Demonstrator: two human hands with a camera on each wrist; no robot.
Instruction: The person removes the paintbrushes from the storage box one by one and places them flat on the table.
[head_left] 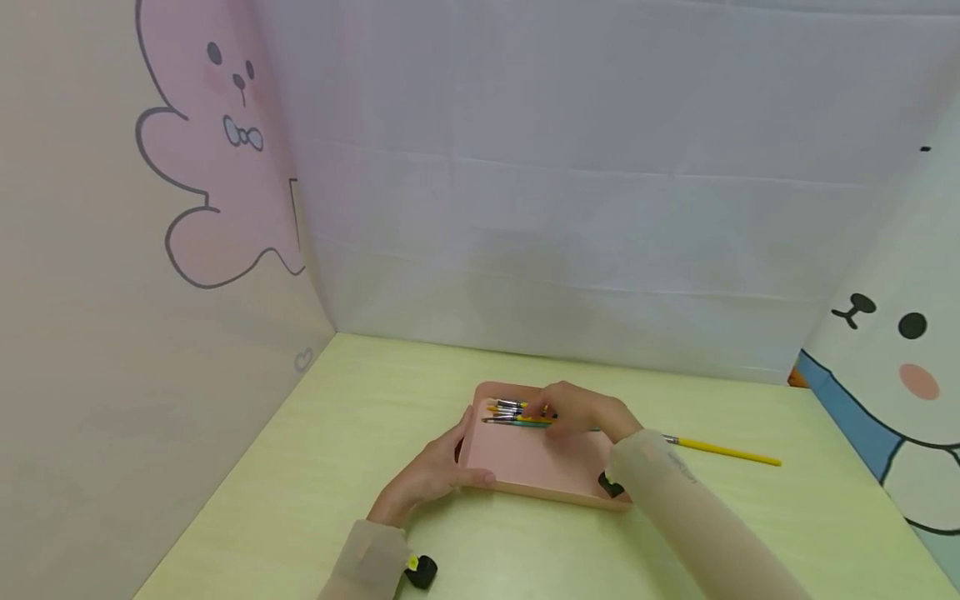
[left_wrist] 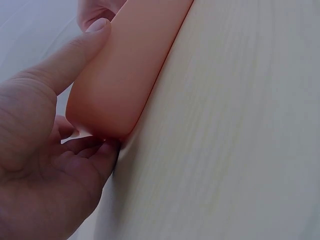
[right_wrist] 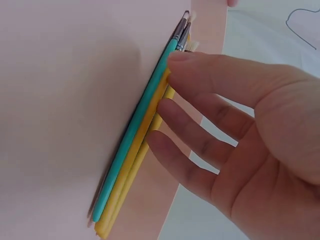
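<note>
No words, numbers or brand names could be read. A small, light-grey, heart-shaped outline (head_left: pixel 303 360) was the one clear sign; it stood on the off-white printed cloth wall (head_left: pixel 225 417), up and to the left of the left hand (head_left: pixel 438 467), well apart from it. A short, faint grey mark (head_left: pixel 681 465) showed on the long pale-beige sleeve (head_left: pixel 697 504), just behind the right hand (head_left: pixel 573 410), too small and blurred to tell whether it was lettering.
</note>
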